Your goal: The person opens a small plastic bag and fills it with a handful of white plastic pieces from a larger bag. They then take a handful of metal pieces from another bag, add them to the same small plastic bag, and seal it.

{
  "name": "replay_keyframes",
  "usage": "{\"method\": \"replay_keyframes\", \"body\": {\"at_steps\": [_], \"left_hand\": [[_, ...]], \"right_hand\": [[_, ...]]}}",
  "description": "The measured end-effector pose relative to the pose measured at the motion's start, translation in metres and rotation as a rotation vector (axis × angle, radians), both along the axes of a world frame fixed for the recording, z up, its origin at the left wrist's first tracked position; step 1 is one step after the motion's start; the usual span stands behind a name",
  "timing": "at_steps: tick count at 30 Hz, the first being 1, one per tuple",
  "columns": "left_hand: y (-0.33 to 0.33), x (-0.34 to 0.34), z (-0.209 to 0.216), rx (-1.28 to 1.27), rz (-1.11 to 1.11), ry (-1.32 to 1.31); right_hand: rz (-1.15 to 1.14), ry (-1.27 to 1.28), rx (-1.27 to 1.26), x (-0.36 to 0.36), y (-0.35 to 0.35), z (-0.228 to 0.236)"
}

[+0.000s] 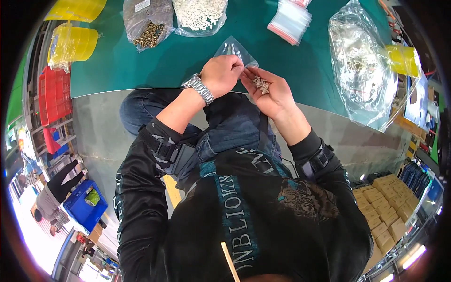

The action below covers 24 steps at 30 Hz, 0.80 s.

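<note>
My left hand (223, 74), with a metal watch at its wrist, is closed in a pinch at the mouth of a small clear plastic bag (249, 58). The bag lies at the table's near part, just beyond my fingers. Palm up beside it, my right hand (275, 91) is cupped around a small heap of short white plugs (261, 85). Its fingertips meet the bag's edge close to my left fingers. Exactly how the fingers grip the film is partly hidden.
On the green table (117, 66) lie a bag of brass-coloured fittings (151, 35), a bag of white plugs (199, 14), a stack of clear zip bags (290, 22) and a large clear bag (359, 66). Yellow rolls (75, 43) stand left. A person (49, 207) is far left.
</note>
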<state>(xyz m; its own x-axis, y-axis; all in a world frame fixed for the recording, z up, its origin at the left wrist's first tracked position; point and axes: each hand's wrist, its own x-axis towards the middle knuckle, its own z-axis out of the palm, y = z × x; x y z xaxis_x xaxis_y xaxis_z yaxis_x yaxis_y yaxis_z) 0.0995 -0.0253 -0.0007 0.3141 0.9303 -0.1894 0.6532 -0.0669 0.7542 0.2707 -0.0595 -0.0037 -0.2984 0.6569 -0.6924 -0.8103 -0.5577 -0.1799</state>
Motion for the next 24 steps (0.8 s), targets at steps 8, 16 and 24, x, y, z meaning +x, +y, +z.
{"method": "replay_keyframes", "body": {"at_steps": [8, 16, 24], "left_hand": [[0.005, 0.003, 0.003, 0.04, -0.065, 0.038], [0.008, 0.001, 0.006, 0.093, -0.039, 0.107], [0.005, 0.001, 0.018, -0.017, -0.003, 0.042]], "right_hand": [[-0.004, -0.063, -0.017, -0.007, 0.002, 0.009], [-0.05, -0.096, -0.044, -0.012, 0.003, 0.009], [-0.025, -0.155, 0.005, -0.015, 0.005, 0.016]]}}
